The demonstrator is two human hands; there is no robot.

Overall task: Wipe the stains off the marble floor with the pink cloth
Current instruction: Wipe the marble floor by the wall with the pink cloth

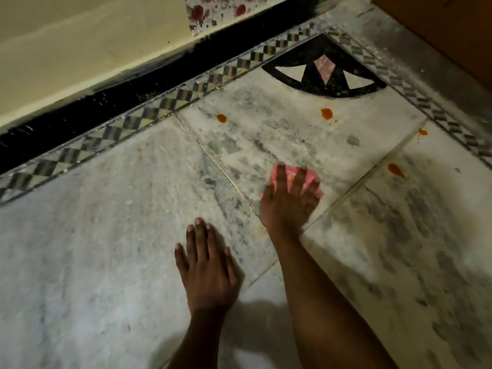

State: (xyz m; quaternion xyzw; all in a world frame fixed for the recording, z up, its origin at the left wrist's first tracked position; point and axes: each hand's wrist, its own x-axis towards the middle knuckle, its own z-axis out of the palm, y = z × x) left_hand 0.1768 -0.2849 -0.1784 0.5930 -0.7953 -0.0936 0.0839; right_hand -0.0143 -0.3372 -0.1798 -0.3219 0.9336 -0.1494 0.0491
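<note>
My right hand (pixel 288 199) presses flat on the pink cloth (pixel 310 175) against the grey-white marble floor (pixel 106 235), fingers spread over it; only the cloth's edges show around the fingers. My left hand (pixel 206 270) lies flat on the floor, holding nothing, fingers apart. Several orange-red stains dot the marble beyond the cloth: one stain (pixel 221 118) at the upper middle, a larger stain (pixel 327 113) to its right, a small stain (pixel 422 132) near the border, and a streaked stain (pixel 396 170) to the right of the cloth.
A checkered inlay border (pixel 149 117) runs along a black skirting (pixel 80 121) under a cream wall (pixel 80 49). A black fan-shaped inlay (pixel 323 73) fills the far corner. Brown wooden furniture (pixel 452 27) stands at the top right. A flower-patterned fabric (pixel 213 12) hangs over the wall.
</note>
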